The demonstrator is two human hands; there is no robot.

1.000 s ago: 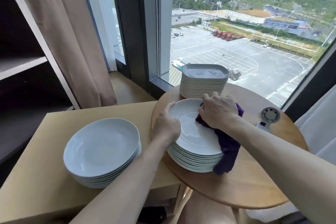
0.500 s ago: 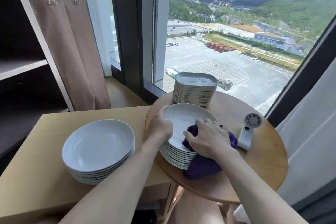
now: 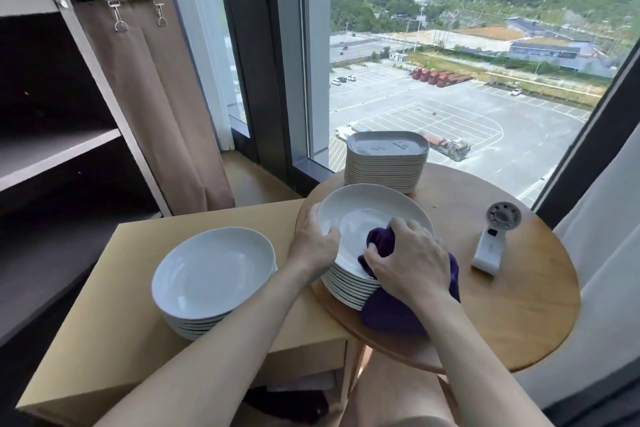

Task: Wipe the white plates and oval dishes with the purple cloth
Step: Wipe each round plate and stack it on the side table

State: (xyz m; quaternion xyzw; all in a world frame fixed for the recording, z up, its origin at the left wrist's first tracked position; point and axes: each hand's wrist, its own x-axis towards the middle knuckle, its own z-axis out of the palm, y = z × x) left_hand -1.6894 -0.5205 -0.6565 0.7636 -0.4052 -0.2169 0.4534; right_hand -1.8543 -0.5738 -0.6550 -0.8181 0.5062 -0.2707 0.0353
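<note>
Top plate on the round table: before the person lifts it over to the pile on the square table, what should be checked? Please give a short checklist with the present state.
1. Left hand grips the rim of the top plate: ok.
2. Right hand holds the purple cloth on the plate: ok.
3. Plate wiped all over: cannot tell.
4. Pile on the square table has a free top: ok.
5. Cloth clear of the stack's near edge: not ok, it hangs over it.
6. White fan apart from the stack: ok.
</note>
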